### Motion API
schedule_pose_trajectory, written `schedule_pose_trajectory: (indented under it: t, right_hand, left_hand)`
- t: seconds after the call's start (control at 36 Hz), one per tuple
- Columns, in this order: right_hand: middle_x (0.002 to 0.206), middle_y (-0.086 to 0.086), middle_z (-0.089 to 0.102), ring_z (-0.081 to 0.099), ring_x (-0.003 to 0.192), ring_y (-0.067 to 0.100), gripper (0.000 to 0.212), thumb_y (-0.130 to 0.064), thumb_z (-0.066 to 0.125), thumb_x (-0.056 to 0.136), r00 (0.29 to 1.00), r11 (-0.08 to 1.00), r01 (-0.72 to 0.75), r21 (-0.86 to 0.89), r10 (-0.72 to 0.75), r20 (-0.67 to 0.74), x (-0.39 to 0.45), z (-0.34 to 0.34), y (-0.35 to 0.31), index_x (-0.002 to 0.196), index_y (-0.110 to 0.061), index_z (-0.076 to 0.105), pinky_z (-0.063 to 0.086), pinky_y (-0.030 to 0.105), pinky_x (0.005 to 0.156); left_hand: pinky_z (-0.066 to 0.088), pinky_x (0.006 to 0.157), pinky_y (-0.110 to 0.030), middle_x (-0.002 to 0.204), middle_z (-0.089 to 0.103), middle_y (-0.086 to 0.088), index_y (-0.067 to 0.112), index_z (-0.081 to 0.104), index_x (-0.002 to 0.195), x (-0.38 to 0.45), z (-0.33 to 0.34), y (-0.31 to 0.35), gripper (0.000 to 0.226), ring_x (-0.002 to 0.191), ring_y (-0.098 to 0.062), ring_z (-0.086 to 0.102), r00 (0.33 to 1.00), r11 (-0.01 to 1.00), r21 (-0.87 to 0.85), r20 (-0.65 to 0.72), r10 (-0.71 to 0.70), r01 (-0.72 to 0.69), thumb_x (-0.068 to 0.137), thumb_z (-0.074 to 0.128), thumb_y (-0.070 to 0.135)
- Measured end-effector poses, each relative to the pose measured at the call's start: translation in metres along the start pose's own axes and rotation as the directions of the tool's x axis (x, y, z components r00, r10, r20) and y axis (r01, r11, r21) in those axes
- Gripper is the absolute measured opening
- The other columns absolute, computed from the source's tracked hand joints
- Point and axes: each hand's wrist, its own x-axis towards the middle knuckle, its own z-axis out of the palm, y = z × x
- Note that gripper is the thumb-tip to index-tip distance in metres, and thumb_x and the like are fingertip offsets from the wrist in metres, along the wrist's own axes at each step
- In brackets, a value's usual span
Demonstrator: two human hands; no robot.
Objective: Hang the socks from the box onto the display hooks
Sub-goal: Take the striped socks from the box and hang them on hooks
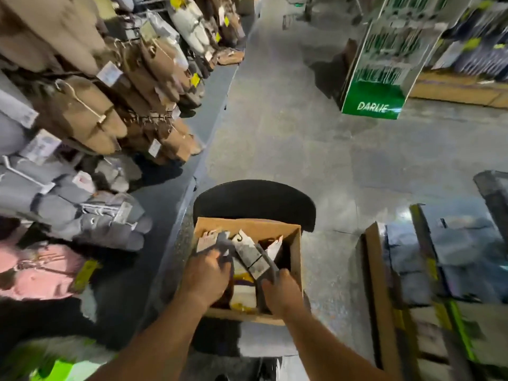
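Both hands in the sock box, each grasping a grey pair.

The cardboard box [295,259] sits at 6 o'clock on a black round stool [254,198], with more carded socks inside it. The left hand [204,273] curls round a grey sock pair [224,244] at the box's 9 o'clock side; the right hand [280,294] grips a second grey sock pair [251,257] with a paper band and a small hanger, tilted toward 11 o'clock. The picture is blurred, so the exact finger hold seems a clasp rather than a pinch. Display hooks [82,101] loaded with brown, grey and pink socks fill the 9 to 11 o'clock side. A green stand [373,97] marked DARLIE stands at 1 o'clock on the floor [288,133].
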Motion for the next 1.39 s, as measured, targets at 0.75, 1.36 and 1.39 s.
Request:
schedule_pose_trajectory:
  t: [0.75, 1.36, 1.39]
  right_hand:
    - [0.094, 0.002, 0.067, 0.063, 0.083, 0.021, 0.027, -0.032, 0.053, 0.091, 0.997, 0.998, -0.051, 0.022, 0.049, 0.058, 0.149, 0.067, 0.022, 0.115, -0.025, 0.061, 0.053, 0.037, 0.069]
    - [0.109, 0.000, 0.064, 0.065, 0.102, 0.016, 0.039, -0.012, 0.067, 0.091, 0.957, 0.738, -0.163, 0.654, -0.043, 0.286, 0.078, 0.075, -0.072, 0.126, -0.020, 0.051, 0.057, 0.039, 0.092]
    - [0.111, 0.000, 0.065, 0.065, 0.102, 0.016, 0.038, -0.011, 0.066, 0.091, 0.961, 0.756, -0.154, 0.636, -0.036, 0.275, 0.079, 0.077, -0.074, 0.125, -0.021, 0.051, 0.057, 0.038, 0.092]
  left_hand:
    - [0.051, 0.084, -0.034, 0.109, 0.070, -0.008, 0.013, 0.066, 0.112, 0.124, 0.093, 0.012, 0.033, 0.103, -0.027, 0.064, 0.841, 0.850, -0.356, 0.513, -0.169, 0.388, 0.098, 0.056, 0.042]
    - [0.049, 0.099, -0.041, 0.139, 0.054, -0.007, 0.016, 0.033, 0.146, 0.126, 0.037, -0.033, 0.068, 0.125, -0.030, 0.055, 0.944, 0.956, -0.152, 0.255, -0.209, 0.253, 0.088, 0.068, 0.022]
    - [0.045, 0.102, -0.042, 0.145, 0.044, -0.009, 0.017, 0.026, 0.151, 0.121, 0.036, -0.031, 0.068, 0.131, -0.031, 0.048, 0.972, 0.989, 0.022, 0.181, -0.147, 0.146, 0.094, 0.062, 0.023]
